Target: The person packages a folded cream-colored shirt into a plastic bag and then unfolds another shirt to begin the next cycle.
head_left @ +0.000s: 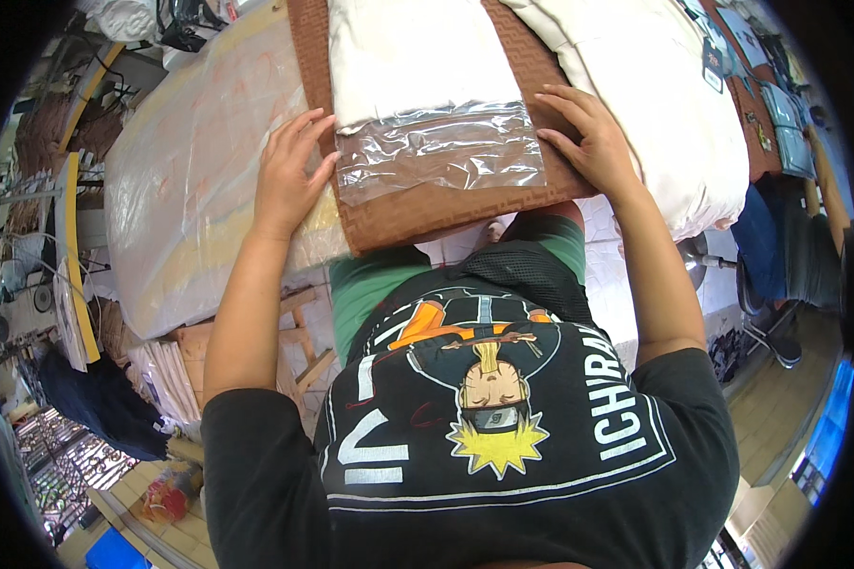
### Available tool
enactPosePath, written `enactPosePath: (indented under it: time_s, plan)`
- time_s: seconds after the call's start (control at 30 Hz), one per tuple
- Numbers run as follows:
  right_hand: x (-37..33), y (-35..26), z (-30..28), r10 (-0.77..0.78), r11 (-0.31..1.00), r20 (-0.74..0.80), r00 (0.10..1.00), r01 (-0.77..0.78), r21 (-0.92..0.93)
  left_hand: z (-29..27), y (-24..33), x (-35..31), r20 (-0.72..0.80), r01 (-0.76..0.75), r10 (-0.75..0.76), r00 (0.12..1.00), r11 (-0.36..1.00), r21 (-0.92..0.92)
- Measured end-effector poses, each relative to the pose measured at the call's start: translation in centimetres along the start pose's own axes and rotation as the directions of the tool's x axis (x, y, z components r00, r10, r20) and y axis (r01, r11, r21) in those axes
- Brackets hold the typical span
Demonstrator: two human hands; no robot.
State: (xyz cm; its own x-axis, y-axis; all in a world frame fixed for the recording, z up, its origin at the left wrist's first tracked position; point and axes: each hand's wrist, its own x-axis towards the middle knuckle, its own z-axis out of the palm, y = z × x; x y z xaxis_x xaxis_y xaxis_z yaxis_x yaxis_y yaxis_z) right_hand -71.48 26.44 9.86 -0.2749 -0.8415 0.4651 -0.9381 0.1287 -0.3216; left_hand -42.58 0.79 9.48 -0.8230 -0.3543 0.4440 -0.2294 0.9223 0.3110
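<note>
Nearest the camera, across the lower middle of the frame, is the person's black T-shirt (512, 517), bearing a printed cartoon figure seen upside down; green shorts (362, 284) show above it. At the upper centre, a folded white cloth (422, 57) lies on a brown patterned worktop (389, 226). A clear plastic bag (441, 161) extends from its lower end, creased and glossy, its flat end lying over the brown surface.

The left hand (297, 171) is at the bag's left edge, thumb and fingers apart, the tips beside the film. The right hand (584, 142) is at the opposite edge, likewise with thumb and fingers apart. Whether either hand touches the film cannot be told.

In the upper left of the frame is a large plastic-wrapped bundle (204, 171); in the upper right, a bulky pile of white fabric (678, 137). At the right rim, another person's blue trousers (761, 237) and a dark shoe (784, 351) are visible.
</note>
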Motion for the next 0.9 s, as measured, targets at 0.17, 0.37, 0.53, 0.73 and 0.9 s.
enactPosePath:
  time_s: [0.17, 0.37, 0.53, 0.73, 0.9]
  plan:
    - [1.2, 0.1, 0.7, -0.141, 0.982, 0.006, 0.99, 0.141, -0.125, 0.5, 0.0, 1.2, 0.054, -0.112, 0.111, 0.992, 0.994, 0.009]
    - [1.8, -0.3, 0.8, -0.293, 0.944, 0.03, 0.956, 0.294, -0.152, 0.6, 0.0, 1.3, 0.03, -0.223, 0.222, 0.974, 0.975, -0.001]
    - [2.5, 0.1, 1.0, -0.323, 0.945, 0.012, 0.946, 0.323, -0.061, 0.9, -0.2, 1.5, 0.011, -0.191, 0.192, 0.981, 0.98, -0.063]
    - [3.2, -0.2, 2.0, 0.063, 0.935, -0.012, 0.998, -0.055, 0.35, 1.6, 0.0, 2.5, 0.088, 0.262, -0.247, 0.965, 0.88, -0.396]
    - [2.9, -1.4, 1.3, -0.047, 0.995, -0.019, 0.999, 0.048, 0.083, 1.5, -0.8, 1.8, 0.056, 0.197, -0.19, 0.98, 0.902, -0.384]
